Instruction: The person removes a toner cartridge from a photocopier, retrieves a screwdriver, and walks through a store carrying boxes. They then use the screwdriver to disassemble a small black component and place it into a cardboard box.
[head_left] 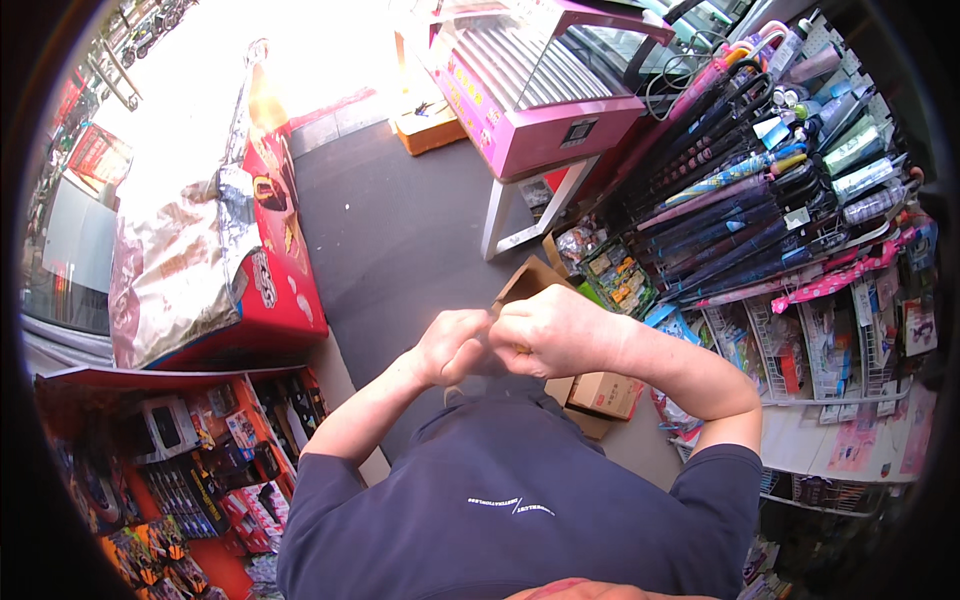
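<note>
In front of my chest, my left hand [452,346] and my right hand [552,332] come together with their fingertips close to each other. Fingers are curled in on both hands. Whatever they pinch, if anything, is hidden or too small to name. Just beyond my right hand shows part of a brown cardboard box [531,279], partly covered by the hand. Below my right forearm sits another cardboard box [606,394] on the floor.
Many umbrellas [715,190] hang on a rack at the right, above wire shelves [815,345] of packaged goods. A pink roller grill cabinet [560,135] stands ahead. A red covered chest [285,285] is at the left, with an orange-red display shelf [215,545] nearer me. Dark floor [365,215] lies between.
</note>
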